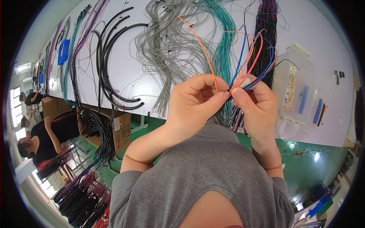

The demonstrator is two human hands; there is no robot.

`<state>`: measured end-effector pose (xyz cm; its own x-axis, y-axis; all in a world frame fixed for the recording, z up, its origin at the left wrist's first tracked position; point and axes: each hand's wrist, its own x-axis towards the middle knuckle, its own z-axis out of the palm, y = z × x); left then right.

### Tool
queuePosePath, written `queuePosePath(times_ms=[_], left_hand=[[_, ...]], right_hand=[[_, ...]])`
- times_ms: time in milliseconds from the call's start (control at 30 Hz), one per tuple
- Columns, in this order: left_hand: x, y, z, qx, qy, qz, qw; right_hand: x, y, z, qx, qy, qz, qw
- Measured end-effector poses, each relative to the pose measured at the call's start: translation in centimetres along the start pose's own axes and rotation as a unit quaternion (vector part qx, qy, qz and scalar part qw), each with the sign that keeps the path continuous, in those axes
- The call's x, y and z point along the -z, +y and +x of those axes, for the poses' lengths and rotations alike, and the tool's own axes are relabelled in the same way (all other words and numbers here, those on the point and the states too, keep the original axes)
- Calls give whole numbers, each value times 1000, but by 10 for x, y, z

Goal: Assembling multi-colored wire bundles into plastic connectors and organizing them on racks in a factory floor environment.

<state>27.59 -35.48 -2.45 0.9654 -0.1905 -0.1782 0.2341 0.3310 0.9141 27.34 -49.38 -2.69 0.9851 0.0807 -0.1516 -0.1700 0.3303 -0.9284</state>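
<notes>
Thin orange, red and blue wires are pinched by left hand and right hand; long axis runs up toward the white table.

Two hands, one clear plastic box.

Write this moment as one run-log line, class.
left hand: pinches orange wire | right hand: holds small connector with looped coloured wires | behind: clear plastic box on white table

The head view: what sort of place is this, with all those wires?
Probably a wire-harness assembly workshop. Bundles of grey wires, teal wires and black cables lie sorted on a long white table, and other people work nearby.
</notes>
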Motion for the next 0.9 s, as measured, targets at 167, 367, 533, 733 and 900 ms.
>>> queuePosePath(times_ms=[167, 367, 533, 733, 900], left_hand=[[0, 4, -1, 14, -1, 63, 998], [6, 7, 2, -62, -60, 271, 959], [7, 5, 4, 23, -46, 94, 994], [4, 3, 3, -22, -48, 90, 995], [7, 4, 9, -114, -70, 180, 974]], right_hand=[[2, -1, -1, 14, -15, -35, 999], [2, 1, -2, 54, -7, -89, 995], [1, 3, -3, 56, -8, -102, 993], [-2, 8, -1, 76, 17, -109, 991], [-3, 12, 0, 98, 35, -152, 983]])
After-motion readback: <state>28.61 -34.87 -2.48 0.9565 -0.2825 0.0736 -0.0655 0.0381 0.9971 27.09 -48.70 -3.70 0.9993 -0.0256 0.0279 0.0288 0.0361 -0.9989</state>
